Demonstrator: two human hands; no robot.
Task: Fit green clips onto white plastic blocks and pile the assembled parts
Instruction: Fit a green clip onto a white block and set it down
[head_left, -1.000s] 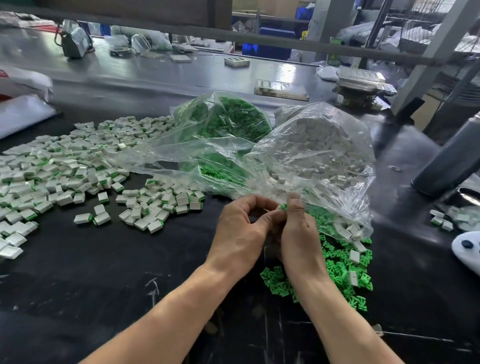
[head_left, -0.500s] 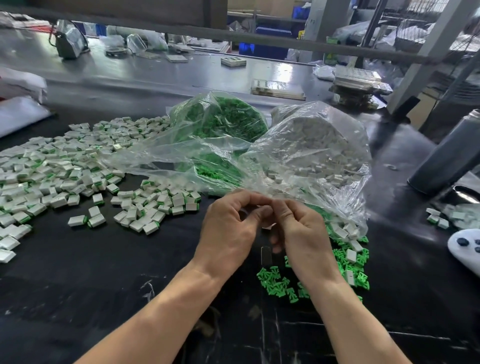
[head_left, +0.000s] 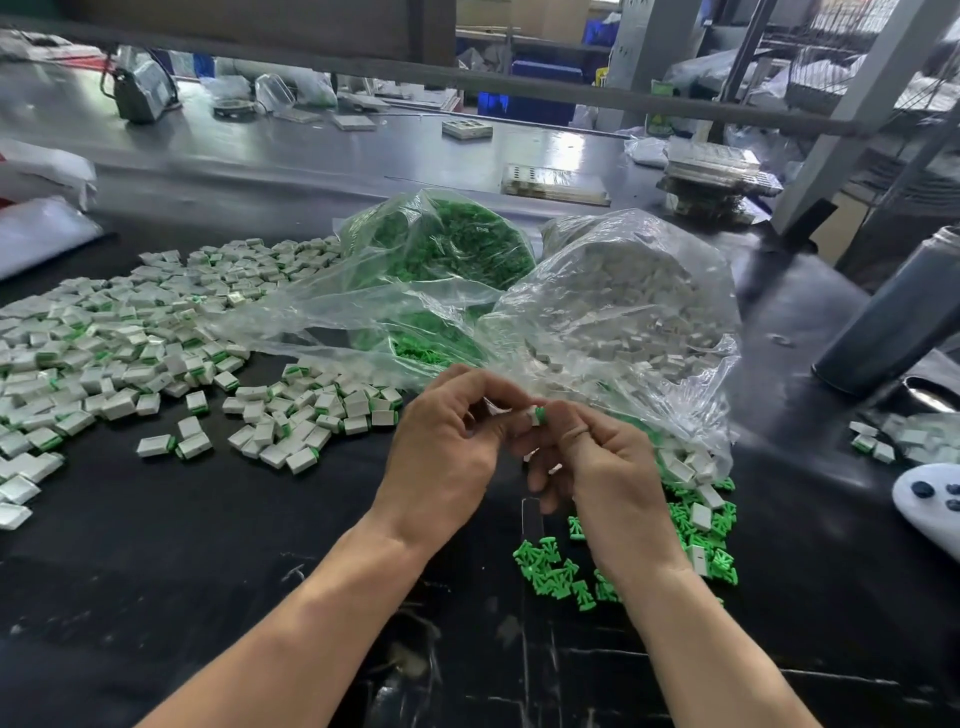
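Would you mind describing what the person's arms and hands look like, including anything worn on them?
Both forearms are bare to the frame's edge, with no sleeves, gloves or watch visible. The left hand is unadorned; the right hand has a thin band around one finger.

white block with green clip (head_left: 536, 415) | pinched between fingers | assembled pile (head_left: 119, 353) left
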